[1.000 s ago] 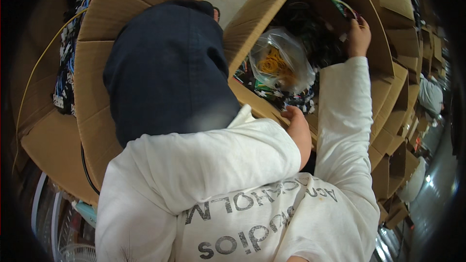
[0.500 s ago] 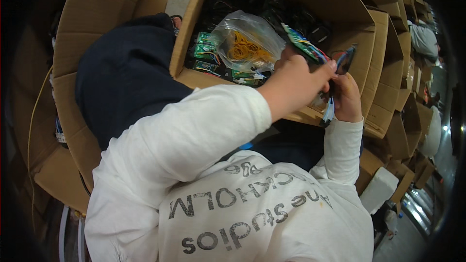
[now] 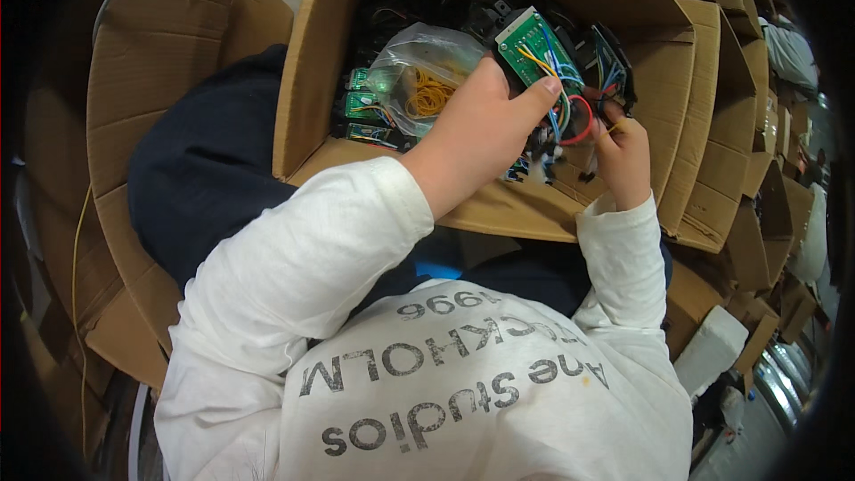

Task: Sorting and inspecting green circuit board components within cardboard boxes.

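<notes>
My left hand (image 3: 485, 129) grips a green circuit board (image 3: 539, 46) by its lower edge, thumb over its coloured wires. The board's component side faces up, with yellow, blue and white wires trailing down from it. Close by on the right, my right hand (image 3: 622, 153) is closed around a second, dark-edged circuit board (image 3: 611, 61) with blue and red wires. A red wire (image 3: 580, 121) loops between the hands, and white connectors (image 3: 537, 165) dangle below. Partly hidden behind my left hand lies a clear plastic bag (image 3: 396, 58) of yellow rubber bands (image 3: 429, 93).
Both hands work over an open cardboard box (image 3: 307, 71) at my lap. Dark wired parts (image 3: 427, 0) fill its back, and several green boards (image 3: 361, 107) lie along its left side. More cardboard cartons (image 3: 726, 125) stand to the right, and a tall carton (image 3: 151, 116) stands left.
The board in my left hand has turned from nearly edge-on to showing its face. My hands have drawn apart, and the wires between them are spread out more.
</notes>
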A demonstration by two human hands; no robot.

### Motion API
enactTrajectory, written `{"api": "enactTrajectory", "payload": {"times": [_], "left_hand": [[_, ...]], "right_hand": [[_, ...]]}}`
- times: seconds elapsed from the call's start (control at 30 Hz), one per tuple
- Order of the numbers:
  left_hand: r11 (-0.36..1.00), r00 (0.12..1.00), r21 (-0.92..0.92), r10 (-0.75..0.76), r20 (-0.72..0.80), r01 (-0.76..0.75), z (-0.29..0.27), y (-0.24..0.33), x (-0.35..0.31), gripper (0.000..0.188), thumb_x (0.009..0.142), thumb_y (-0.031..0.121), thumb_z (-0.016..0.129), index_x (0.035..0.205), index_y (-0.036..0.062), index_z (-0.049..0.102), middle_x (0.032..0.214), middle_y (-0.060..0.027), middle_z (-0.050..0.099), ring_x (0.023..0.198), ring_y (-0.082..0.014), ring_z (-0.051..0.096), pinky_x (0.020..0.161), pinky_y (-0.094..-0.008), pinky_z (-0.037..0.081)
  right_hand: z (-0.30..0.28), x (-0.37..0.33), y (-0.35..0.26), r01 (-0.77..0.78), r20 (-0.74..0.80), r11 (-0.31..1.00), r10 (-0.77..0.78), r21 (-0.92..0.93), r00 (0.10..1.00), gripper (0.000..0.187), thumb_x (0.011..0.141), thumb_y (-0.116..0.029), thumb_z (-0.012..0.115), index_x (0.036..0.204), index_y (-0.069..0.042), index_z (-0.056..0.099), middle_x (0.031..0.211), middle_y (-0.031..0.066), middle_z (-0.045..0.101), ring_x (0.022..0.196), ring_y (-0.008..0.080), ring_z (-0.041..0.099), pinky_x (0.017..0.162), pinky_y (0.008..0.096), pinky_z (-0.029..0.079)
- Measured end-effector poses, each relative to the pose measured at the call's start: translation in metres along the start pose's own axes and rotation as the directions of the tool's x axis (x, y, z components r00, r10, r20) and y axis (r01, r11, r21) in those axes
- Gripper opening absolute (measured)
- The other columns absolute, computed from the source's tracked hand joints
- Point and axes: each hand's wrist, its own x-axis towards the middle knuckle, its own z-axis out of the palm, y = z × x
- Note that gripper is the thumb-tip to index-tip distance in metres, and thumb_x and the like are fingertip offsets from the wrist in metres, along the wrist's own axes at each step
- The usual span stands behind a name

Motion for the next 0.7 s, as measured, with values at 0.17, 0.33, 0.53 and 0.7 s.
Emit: {"api": "enactTrajectory", "payload": {"times": [0.17,0.33,0.53,0.7], "left_hand": [[0.999,0.995,-0.038,0.018,0.1,-0.014,0.004,0.001,0.0,0.032,0.106,0.029,0.06,0.13,0.0075,0.058,0.116,-0.0013,0.069,0.105,-0.0106,0.062,0.091,-0.031,0.05],[0.903,0.969,-0.352,-0.24,0.063,0.247,0.009,0.013,-0.006,0.033,0.109,0.023,0.053,0.136,0.005,0.053,0.129,-0.0063,0.065,0.119,-0.0171,0.063,0.102,-0.0361,0.051],[0.858,0.993,-0.5,-0.091,0.081,0.119,0.003,0.019,-0.003,0.035,0.109,0.024,0.049,0.139,0.0051,0.052,0.132,-0.0094,0.064,0.122,-0.0217,0.063,0.106,-0.042,0.051],[0.866,0.985,-0.47,-0.15,0.081,0.17,0.008,0.032,-0.017,0.038,0.109,0.025,0.049,0.141,0.0051,0.051,0.132,-0.01,0.065,0.119,-0.0235,0.065,0.105,-0.0443,0.053]], "right_hand": [[0.003,0.0,-0.005,0.276,-0.073,0.819,-0.359,-0.504,0.931,0.032,0.088,-0.002,0.068,0.118,-0.01,0.073,0.107,0.015,0.074,0.083,0.0328,0.072,0.07,0.0369,0.058],[0.006,-0.004,-0.018,0.415,-0.125,0.635,-0.63,-0.652,0.767,0.033,0.082,0.005,0.072,0.112,-0.008,0.075,0.11,0.0096,0.076,0.079,0.0278,0.075,0.067,0.0337,0.06],[0.007,-0.011,-0.027,0.525,-0.188,0.673,-0.691,-0.52,0.698,0.029,0.079,0.006,0.071,0.104,-0.007,0.079,0.111,0.0103,0.077,0.076,0.0228,0.075,0.062,0.0323,0.059],[0.009,-0.025,-0.054,0.497,-0.056,0.461,-0.773,-0.735,0.632,0.028,0.076,0.006,0.07,0.099,-0.007,0.08,0.115,0.0098,0.077,0.08,0.0219,0.076,0.068,0.03,0.062]]}}
